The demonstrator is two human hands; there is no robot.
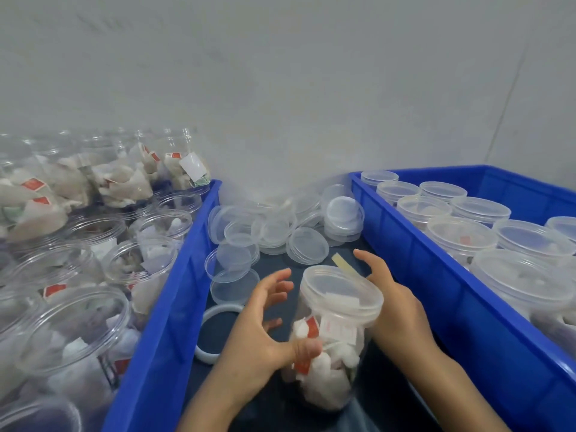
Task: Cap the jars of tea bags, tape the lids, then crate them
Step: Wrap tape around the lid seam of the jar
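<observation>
- The jar (330, 347) is a clear, round plastic tub standing on the dark work surface (274, 400) between the two crates, tilted a little toward the camera.
- It is packed with white, crumpled tea bags (324, 375) bearing small red tags.
- A translucent, ridged plastic lid (341, 294) sits on its mouth, and a pale yellowish strip of tape (344, 265) sticks up from the lid's far edge.
- The left hand (261, 325) is at the jar's left side: the thumb presses the jar wall, while the fingers are spread and loosely curved, off the plastic.
- The right hand (396, 304) cups the lid's right rim, fingers lightly bent against it, the forefinger stretched out past the tape.
- Just left of the jar lies a white ring (215, 332), which looks like a tape roll, flat on the surface.
- Beyond the jar is a heap of loose lids (280, 229), thin, shallow and see-through, too overlapped to count.
- Two blue, hard plastic crates flank the surface.
- The left crate (162, 322) holds open jars (74, 332) of tea bags, glossy and uncapped; the number cannot be told.
- The right crate (436, 275) holds capped jars (461, 232), at least ten frosted lids showing.
- A plain, smooth grey-white wall (280, 88) rises behind everything, with a faint seam at the right.
</observation>
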